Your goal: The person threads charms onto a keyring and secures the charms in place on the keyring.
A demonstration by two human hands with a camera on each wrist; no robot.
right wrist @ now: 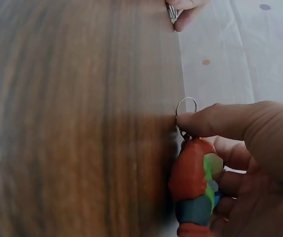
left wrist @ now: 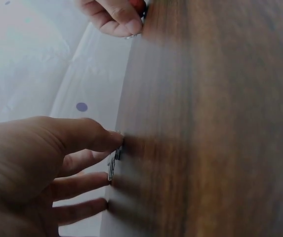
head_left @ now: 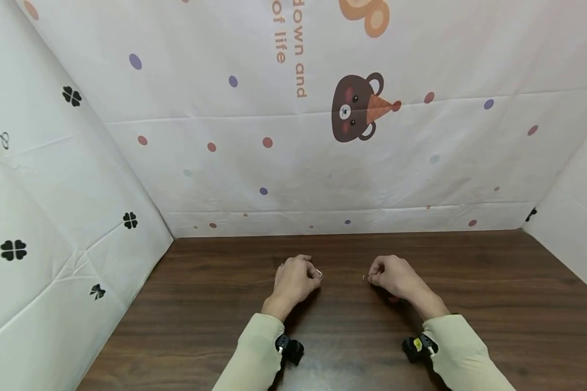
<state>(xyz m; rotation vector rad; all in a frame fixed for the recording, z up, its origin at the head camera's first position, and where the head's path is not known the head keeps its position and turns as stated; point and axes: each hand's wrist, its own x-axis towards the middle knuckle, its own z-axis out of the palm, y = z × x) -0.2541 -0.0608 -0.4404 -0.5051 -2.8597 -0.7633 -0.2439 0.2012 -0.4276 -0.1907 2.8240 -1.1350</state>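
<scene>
Near the middle of the table, my left hand pinches small flat silver keys between thumb and fingers, close over the wood. The other fingers are spread, their tips at the tabletop. To the right, my right hand pinches a keychain at its thin metal ring; the ring's loop stands up past the thumb tip. From the ring hangs a rubbery charm in red, green and dark blue, partly behind the fingers. A gap of bare wood separates the two hands.
The brown wood-grain table meets a white printed cloth along its back edge. More white cloth stands at left and right. Each wrist wears a small black camera, such as the left wrist camera.
</scene>
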